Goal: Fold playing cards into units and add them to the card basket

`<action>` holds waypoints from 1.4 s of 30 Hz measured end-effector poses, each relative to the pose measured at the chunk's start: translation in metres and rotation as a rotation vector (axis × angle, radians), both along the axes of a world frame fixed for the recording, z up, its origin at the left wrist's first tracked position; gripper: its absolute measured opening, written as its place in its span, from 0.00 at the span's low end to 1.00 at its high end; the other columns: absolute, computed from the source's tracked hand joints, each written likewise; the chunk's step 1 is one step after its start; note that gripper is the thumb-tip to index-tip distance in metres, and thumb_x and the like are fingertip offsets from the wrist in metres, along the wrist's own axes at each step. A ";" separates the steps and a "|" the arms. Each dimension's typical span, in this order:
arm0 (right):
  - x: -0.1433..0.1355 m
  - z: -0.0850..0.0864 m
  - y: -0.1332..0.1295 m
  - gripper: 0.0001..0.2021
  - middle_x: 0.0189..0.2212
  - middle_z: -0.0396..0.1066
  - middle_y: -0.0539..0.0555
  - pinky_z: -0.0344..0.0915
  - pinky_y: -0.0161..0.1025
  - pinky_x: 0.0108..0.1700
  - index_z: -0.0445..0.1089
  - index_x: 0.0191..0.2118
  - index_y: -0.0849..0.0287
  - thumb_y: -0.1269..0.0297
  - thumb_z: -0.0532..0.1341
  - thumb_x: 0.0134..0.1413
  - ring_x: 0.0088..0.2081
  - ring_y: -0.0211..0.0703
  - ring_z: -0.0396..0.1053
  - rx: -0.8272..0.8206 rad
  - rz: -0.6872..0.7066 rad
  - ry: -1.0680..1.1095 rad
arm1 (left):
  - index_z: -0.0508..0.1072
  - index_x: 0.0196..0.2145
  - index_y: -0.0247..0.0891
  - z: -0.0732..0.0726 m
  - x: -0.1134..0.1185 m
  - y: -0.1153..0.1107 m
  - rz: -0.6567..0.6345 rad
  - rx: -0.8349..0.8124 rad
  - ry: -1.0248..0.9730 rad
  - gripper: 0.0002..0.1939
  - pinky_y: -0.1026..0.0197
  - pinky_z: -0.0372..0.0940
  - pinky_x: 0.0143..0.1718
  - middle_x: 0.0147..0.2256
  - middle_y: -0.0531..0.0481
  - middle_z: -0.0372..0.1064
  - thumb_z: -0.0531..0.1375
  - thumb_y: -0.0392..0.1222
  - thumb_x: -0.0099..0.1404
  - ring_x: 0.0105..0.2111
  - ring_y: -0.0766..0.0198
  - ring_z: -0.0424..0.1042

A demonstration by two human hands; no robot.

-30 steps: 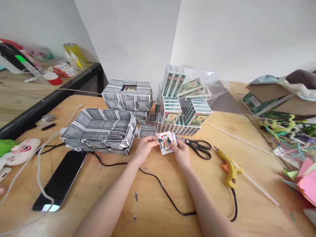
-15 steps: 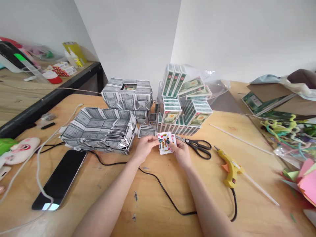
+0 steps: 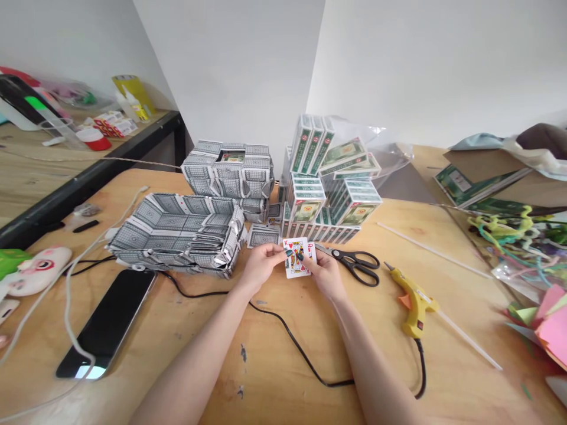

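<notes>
Face-up playing cards, a king of hearts in front and the edge of a queen behind it, are pinched between both hands over the table. My left hand is closed on their left edge, thumb on the face. On the right edge, my right hand is closed too, its thumb across the king. Just behind my left hand lie face-down playing cards. An open box built of folded cards stands to the left, with a pile of cards inside. Black-handled scissors lie beside my right hand.
Stacked card packs rise behind my hands, next to a second folded-card box. A yellow glue gun and glue sticks lie at right. The phone is at left; a black cable runs under my forearms.
Almost nothing differs. The playing cards and both hands have stayed in nearly the same place, with only a very slight shift.
</notes>
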State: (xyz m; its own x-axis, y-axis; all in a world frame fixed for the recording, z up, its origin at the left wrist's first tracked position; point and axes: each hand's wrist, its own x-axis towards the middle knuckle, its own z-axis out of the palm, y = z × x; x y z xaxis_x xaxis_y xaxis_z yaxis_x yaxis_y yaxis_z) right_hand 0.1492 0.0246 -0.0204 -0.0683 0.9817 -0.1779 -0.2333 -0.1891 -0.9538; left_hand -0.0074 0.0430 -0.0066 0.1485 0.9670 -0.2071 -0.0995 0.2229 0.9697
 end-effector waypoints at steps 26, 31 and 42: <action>-0.004 0.008 -0.005 0.14 0.29 0.74 0.52 0.66 0.40 0.33 0.72 0.32 0.59 0.56 0.66 0.37 0.28 0.43 0.70 0.047 0.100 -0.016 | 0.63 0.20 0.37 0.010 0.004 -0.014 0.108 0.324 0.305 0.12 0.68 0.51 0.23 0.18 0.57 0.56 0.55 0.46 0.56 0.21 0.70 0.56; -0.007 0.007 -0.007 0.14 0.30 0.74 0.52 0.66 0.41 0.35 0.72 0.32 0.59 0.56 0.66 0.37 0.29 0.43 0.71 0.023 0.098 0.051 | 0.63 0.20 0.38 0.008 0.004 -0.017 0.154 0.379 0.412 0.13 0.67 0.50 0.23 0.17 0.57 0.55 0.54 0.46 0.57 0.20 0.70 0.55; -0.008 0.008 -0.007 0.13 0.27 0.75 0.52 0.67 0.41 0.33 0.72 0.27 0.60 0.56 0.67 0.35 0.27 0.44 0.71 -0.015 0.149 0.056 | 0.62 0.16 0.38 0.010 0.004 -0.017 0.200 0.371 0.371 0.13 0.67 0.49 0.23 0.16 0.57 0.53 0.55 0.43 0.55 0.19 0.70 0.53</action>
State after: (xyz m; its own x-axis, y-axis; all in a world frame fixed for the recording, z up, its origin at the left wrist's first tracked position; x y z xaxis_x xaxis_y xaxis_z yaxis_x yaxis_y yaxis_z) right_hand 0.1410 0.0177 -0.0125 -0.2235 0.9570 -0.1847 -0.2543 -0.2402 -0.9368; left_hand -0.0034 0.0264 0.0037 -0.0630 0.9869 0.1488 0.2579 -0.1280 0.9577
